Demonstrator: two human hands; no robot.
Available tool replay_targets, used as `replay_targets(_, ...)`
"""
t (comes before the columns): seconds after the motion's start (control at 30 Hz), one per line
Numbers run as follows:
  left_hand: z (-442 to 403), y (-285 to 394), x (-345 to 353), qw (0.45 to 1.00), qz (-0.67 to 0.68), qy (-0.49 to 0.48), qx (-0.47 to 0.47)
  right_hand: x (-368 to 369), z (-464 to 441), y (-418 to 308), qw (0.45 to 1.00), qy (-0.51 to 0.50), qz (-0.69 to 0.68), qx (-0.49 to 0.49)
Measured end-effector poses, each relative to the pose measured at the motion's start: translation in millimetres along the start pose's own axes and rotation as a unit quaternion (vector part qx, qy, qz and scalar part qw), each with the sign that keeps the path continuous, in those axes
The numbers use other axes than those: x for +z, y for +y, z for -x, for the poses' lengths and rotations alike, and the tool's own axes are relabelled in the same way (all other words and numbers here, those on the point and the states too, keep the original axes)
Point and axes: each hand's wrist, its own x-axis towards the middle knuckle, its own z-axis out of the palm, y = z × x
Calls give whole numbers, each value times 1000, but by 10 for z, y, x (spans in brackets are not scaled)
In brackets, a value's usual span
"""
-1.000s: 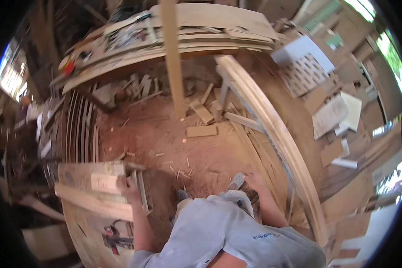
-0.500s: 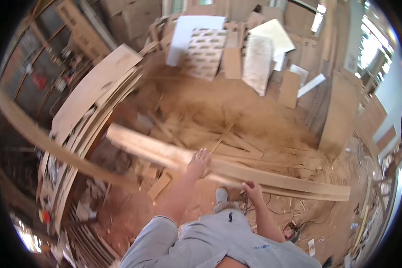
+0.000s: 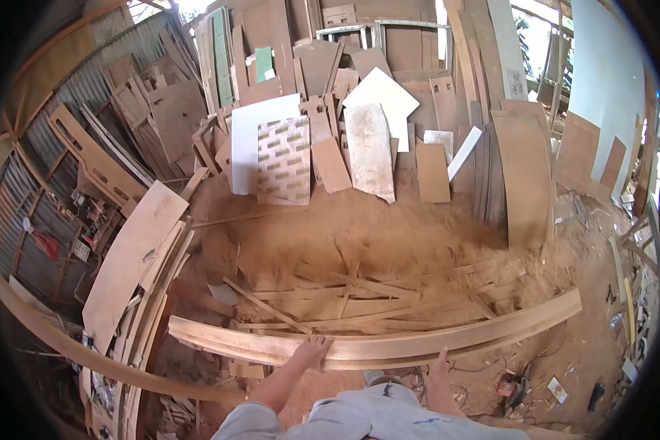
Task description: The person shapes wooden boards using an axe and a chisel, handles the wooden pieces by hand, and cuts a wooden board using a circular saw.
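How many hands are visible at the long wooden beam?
2: the left hand lies on top of the long wooden beam; the right hand is at its near edge, farther right. Both are partly visible.

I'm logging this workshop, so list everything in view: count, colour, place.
Long boards: apparently two, pale, centre front
Wood strips: many, brown, ground beyond boards
Stacked sheets: several, tan, left
Beam: one, brown, lower left
Patterned panel: one, white and olive, back
White sheets: several, white, back
Leaning panels: many, mostly brown, back
Tool: one, red and dark, ground right
Shirt: one, grey, bottom
Left hand: one, bare, on boards
Right hand: one, bare, boards' near edge
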Motion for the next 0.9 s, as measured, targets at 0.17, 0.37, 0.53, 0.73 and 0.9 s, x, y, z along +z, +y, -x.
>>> replay_targets(0.17,-46,-26,230,999,-30,37,-6,133,-246,51,998,57,3,8)
replay_targets(0.37,316,264,412,995,87,39,-18,-72,-389,42,988,106,-113,-15)
replay_targets(0.53,803,694,-100,980,161,87,-77,-81,-64,-301,977,102,-164,-93)
replay_targets(0.73,1312,788,-216,960,144,163,-174,424,641,-933,956,-10,-218,-194)
replay_targets(0.9,1616,736,7,911,154,268,-274,1157,1602,-1454,912,-178,-283,-239)
